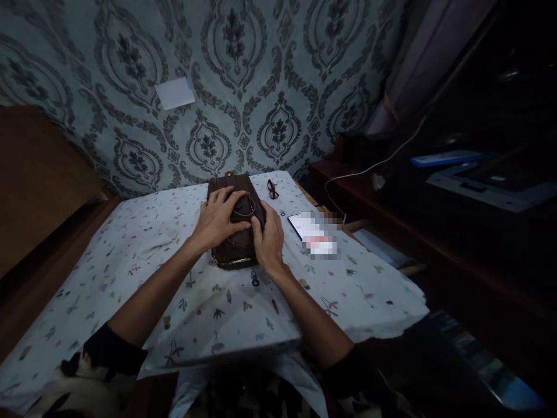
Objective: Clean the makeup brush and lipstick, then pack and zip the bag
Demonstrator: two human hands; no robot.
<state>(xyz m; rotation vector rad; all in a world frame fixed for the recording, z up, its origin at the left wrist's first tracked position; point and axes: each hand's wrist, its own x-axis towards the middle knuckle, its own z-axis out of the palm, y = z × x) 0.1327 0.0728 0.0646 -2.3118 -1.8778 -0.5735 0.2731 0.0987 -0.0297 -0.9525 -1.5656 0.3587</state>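
Observation:
A dark brown leather-look bag (237,249) with a gold zip along its near end lies on the cloth-covered table. Across its top, my left hand (220,217) rests with fingers and thumb spread apart around a thin ring-like handle or loop (247,213). My right hand (270,238) grips the bag's right side, its thumb on the upper face and its other fingers partly hidden along the edge. Just in front of the bag sits a small dark ring-shaped item (255,280), too small to name.
Right of the bag lies a lit phone (300,227), partly blurred. Red-framed glasses (272,189) lie farther back. The printed white tablecloth (348,299) reaches the patterned wall. A white cable (369,168) runs along the right, and a brown board (39,180) stands at the left.

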